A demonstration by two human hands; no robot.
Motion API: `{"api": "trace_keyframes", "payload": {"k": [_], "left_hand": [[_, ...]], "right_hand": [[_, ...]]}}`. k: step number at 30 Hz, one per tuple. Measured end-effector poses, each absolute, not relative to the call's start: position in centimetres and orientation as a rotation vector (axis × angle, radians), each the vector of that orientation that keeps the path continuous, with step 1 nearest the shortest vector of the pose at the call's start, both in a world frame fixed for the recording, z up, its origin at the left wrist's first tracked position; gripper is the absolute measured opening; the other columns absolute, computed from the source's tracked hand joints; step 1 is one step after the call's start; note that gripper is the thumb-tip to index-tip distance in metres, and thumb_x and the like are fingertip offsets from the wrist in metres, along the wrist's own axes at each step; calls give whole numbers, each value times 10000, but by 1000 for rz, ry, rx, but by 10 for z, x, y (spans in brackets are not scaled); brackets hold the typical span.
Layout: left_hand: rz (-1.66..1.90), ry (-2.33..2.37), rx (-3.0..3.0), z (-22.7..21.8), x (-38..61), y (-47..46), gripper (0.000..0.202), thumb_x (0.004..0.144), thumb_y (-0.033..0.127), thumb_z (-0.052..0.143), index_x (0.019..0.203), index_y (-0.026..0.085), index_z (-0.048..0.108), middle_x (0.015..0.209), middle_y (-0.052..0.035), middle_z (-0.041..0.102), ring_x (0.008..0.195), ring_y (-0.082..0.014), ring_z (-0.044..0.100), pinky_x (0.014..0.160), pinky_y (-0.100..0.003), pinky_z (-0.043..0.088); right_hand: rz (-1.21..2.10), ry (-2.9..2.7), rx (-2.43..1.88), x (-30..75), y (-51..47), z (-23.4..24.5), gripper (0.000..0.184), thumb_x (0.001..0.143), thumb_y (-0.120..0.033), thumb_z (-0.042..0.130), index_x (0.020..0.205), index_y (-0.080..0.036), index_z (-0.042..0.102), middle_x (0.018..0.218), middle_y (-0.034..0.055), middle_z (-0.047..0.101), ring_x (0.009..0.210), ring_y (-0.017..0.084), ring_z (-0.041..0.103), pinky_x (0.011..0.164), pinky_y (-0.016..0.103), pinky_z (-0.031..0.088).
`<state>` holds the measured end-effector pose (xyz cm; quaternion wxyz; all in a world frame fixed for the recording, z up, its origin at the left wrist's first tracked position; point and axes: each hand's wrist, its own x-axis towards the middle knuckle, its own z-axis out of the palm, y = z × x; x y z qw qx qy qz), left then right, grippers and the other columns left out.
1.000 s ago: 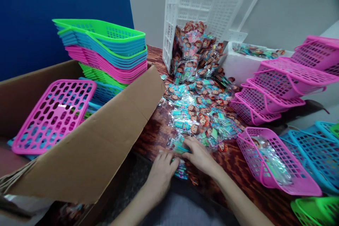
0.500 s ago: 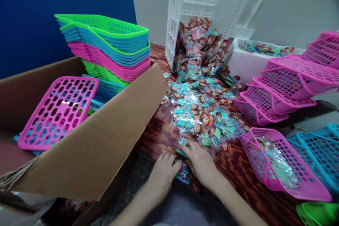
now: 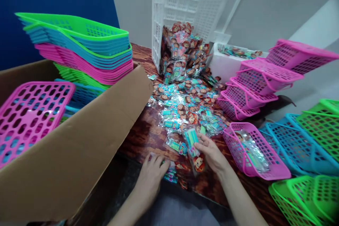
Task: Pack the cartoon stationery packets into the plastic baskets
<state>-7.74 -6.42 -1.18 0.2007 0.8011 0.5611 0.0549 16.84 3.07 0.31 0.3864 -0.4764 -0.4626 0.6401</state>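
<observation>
My right hand [image 3: 210, 150] is closed on a clear plastic packet [image 3: 191, 139] with turquoise-and-green contents and a red-haired cartoon head, held tilted above the table. Close to the front edge, my left hand [image 3: 153, 169] curls its fingers over the left end of a small pile of similar packets [image 3: 171, 176]; its fingertips are partly hidden. Between the hands and the big heap lies a single packet [image 3: 177, 146]. Many more packets [image 3: 182, 102] spread over the dark wood-patterned table [image 3: 140, 137], up to a white crate [image 3: 157, 31] on its side.
At left, a cardboard box [image 3: 106, 137] holds stacked green, blue and pink baskets [image 3: 87, 53]. To the right stand a pink basket [image 3: 238, 155] with packets inside, blue baskets [image 3: 299, 144], green baskets [image 3: 304, 194] and piled pink baskets [image 3: 267, 74]. A white foam box [image 3: 225, 65] sits behind.
My right hand has moved right and lifted a packet off the small pile. My left hand has shifted slightly left and down on the pile. The view has turned to the right.
</observation>
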Motion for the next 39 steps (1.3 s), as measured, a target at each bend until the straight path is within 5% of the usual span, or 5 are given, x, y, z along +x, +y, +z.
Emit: {"api": "trace_keyframes", "payload": {"k": [20,27,31,36,39], "left_hand": [[232,1560,2331,-27,-80,-60,612,778,-19,410,1286,274,586,1286,-64,621,1203,-251,546,1111,-514,334],[552,1647,2454,-33,-69,-66,622,707,-76,392,1211,213,614,1506,-141,392,1395,-307,360,1098,-531,377],[798,1744,2451,-38,-67,-71,566,761,-60,366,1276,109,529,1392,-200,451,1386,-297,359,1079,-474,424],[688,1736,2592,-23,-73,-64,643,837,14,397,1464,151,359,1480,-174,399,1441,-344,264,1157,-614,226],[324,1588,2655,-8,-74,-52,536,879,90,424,1410,150,451,1299,-128,582,1258,-302,491,1177,-642,105]], "right_hand": [[1917,-685,-914,177,33,5,355,735,-312,758,1058,-225,638,893,32,741,818,217,695,764,370,546],[1162,-1772,-1386,121,50,25,151,854,-268,580,991,-222,623,958,41,708,913,213,642,809,312,461],[723,-2529,-1429,90,15,30,205,914,-144,468,1008,-215,636,971,66,690,930,221,634,794,304,425],[791,-2484,-1434,91,-14,31,299,875,-115,531,1153,-189,615,1144,86,637,1072,231,587,892,313,430],[1084,-2404,-1336,107,-2,28,184,936,-223,510,1021,-199,671,1050,53,671,996,213,610,884,299,447]]}}
